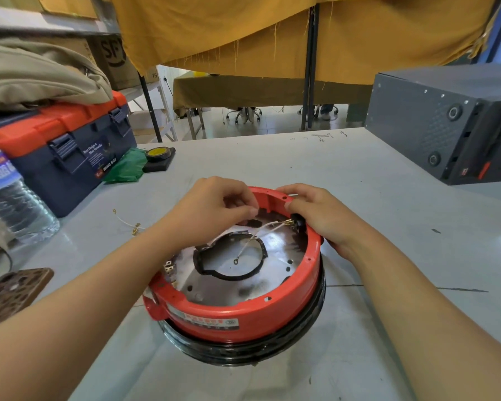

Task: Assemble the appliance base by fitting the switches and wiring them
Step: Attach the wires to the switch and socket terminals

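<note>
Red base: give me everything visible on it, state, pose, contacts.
The red base is a round, glossy, plastic-looking ring that lies open side up on a black ring on the table. Inside is a silvery plate with a black-edged central opening. A label is on the near wall. A white wire with a ring terminal runs from a black switch at the far-right wall. The right hand grips that rim at the switch; the left hand pinches something small over the far rim.

Toolbox, water bottle left; grey case right
</note>
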`<state>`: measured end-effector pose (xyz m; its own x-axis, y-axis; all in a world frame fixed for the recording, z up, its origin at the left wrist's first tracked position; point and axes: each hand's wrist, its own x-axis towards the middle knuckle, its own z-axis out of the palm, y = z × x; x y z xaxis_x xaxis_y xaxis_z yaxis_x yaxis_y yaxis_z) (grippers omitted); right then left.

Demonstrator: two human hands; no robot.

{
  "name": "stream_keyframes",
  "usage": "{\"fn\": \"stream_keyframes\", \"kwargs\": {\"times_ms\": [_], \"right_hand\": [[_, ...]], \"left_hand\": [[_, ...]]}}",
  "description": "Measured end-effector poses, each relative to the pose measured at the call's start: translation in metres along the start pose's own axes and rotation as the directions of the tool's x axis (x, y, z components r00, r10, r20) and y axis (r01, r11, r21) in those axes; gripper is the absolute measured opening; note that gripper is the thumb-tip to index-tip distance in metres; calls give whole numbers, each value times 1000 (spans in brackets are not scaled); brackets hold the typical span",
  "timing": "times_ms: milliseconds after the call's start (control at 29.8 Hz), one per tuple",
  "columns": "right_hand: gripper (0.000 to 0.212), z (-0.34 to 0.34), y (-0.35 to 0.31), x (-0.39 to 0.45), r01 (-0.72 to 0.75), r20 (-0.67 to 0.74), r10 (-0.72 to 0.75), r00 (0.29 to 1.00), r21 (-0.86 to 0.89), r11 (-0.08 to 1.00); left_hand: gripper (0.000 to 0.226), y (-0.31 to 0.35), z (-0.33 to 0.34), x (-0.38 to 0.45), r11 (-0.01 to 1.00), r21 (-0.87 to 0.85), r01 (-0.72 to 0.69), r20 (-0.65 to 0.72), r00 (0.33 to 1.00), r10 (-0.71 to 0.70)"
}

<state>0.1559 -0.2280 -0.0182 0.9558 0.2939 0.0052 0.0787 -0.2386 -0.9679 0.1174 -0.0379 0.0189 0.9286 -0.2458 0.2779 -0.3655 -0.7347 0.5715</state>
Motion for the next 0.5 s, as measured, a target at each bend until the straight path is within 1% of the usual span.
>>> {"fn": "stream_keyframes", "kwargs": {"times_ms": [101,168,201,268,369,503], "right_hand": [[26,-2,2,0,-6,-4,6,1000,2,1000],[25,-3,2,0,-9,-6,9,1000,4,1000],[25,-3,2,0,-10,-10,10,1000,0,1000],[26,-2,2,1,-7,-16,6,1000,-7,1000],[28,-3,2,1,2,-28,-3,1000,-28,1000],[30,-3,1,1,21,-26,-22,999,-43,999]], "left_hand": [[12,-17,-15,-14,992,-98,85,-56,994,-91],[14,-32,-24,-24,972,-177,155,-97,980,-174],[14,-40,-29,-29,965,-190,180,-135,969,-207],[19,-57,-39,-40,952,-220,213,-216,941,-260],[24,-79,-49,-56,918,-300,261,-287,893,-348],[26,-107,-55,-77,883,-289,369,-350,818,-456]]}}
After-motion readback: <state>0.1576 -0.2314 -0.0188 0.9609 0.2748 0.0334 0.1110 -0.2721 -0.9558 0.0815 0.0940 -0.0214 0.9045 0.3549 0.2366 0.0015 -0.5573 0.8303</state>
